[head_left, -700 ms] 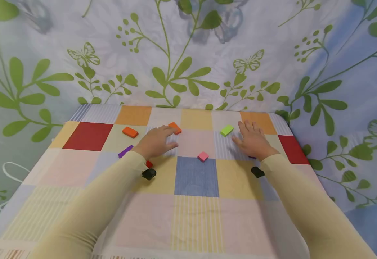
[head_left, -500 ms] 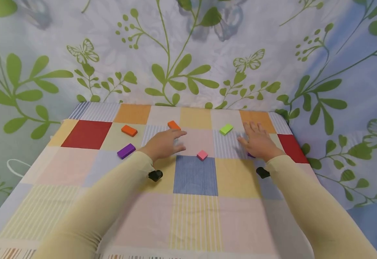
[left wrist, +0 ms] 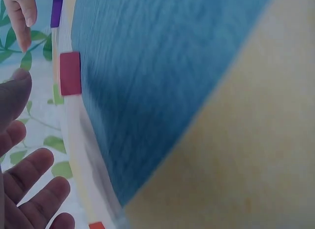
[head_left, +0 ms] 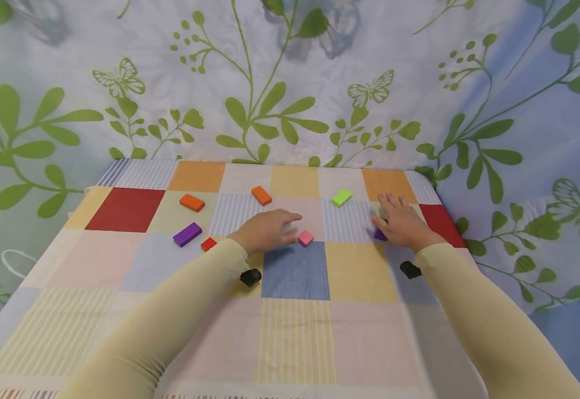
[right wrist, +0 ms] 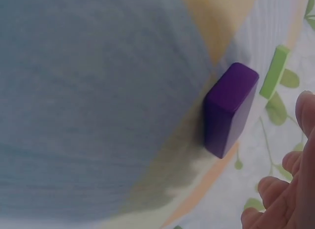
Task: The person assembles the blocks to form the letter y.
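Above the patchwork cloth, my left hand (head_left: 268,230) reaches over from the left with its fingers relaxed and holding nothing. Its fingertips are close to a small pink block (head_left: 306,238), which also shows beyond the thumb in the left wrist view as a pink block (left wrist: 70,74). My right hand (head_left: 403,223), fingers spread, hovers at a purple block (head_left: 380,234) and partly hides it in the head view. The right wrist view shows that purple block (right wrist: 230,108) whole on the cloth, with the fingers apart from it.
A lime green block (head_left: 342,198) lies toward the back, left of the right hand. Two orange blocks (head_left: 261,195), another purple block (head_left: 187,235) and a red block (head_left: 208,244) lie on the left half. A leaf-patterned curtain (head_left: 280,83) hangs behind the table.
My left hand has moved right toward the pink block, uncovering the red block and an orange one. My right hand has shifted slightly right, showing more of the purple block. No block has visibly moved.
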A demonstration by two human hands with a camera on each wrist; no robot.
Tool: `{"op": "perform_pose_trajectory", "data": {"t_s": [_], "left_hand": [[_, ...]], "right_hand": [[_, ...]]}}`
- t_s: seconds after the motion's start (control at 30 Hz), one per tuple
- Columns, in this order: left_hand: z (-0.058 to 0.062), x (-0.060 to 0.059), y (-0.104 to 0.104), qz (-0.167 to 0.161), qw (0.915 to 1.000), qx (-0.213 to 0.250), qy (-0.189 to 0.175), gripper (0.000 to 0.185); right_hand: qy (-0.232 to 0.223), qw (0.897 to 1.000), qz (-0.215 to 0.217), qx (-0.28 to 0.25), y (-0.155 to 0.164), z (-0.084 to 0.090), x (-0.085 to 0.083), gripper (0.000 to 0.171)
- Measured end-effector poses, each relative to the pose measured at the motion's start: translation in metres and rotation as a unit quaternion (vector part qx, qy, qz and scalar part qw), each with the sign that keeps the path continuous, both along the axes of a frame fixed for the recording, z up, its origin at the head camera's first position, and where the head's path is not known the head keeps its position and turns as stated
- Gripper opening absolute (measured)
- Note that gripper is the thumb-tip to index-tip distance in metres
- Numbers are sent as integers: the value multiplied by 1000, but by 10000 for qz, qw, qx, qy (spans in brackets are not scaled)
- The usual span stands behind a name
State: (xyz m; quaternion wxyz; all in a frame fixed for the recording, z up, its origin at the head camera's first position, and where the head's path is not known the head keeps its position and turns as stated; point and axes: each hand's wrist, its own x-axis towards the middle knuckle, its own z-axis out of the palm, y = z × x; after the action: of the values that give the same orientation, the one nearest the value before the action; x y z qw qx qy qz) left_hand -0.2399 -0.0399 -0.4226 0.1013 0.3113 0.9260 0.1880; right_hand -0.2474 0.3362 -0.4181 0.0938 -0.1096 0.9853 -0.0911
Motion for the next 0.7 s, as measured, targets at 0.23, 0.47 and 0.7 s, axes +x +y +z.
{"op": "perform_pose_trajectory", "data": {"t_s": [0.23,0.47,0.7], "left_hand": [[-5,0,11,-51,9998,-123,-116,63],[-10,2,18,-180,9998,-73,-99,60],[-14,5,23,-285,9996,-27,-72,58]], "right_hand": [[-36,9999,126,-7,7,-5,5,71],[-433,9990,-9,-68,13,-7,12,71],[-565,9984,30,-16,22,-11,18,73]]}}
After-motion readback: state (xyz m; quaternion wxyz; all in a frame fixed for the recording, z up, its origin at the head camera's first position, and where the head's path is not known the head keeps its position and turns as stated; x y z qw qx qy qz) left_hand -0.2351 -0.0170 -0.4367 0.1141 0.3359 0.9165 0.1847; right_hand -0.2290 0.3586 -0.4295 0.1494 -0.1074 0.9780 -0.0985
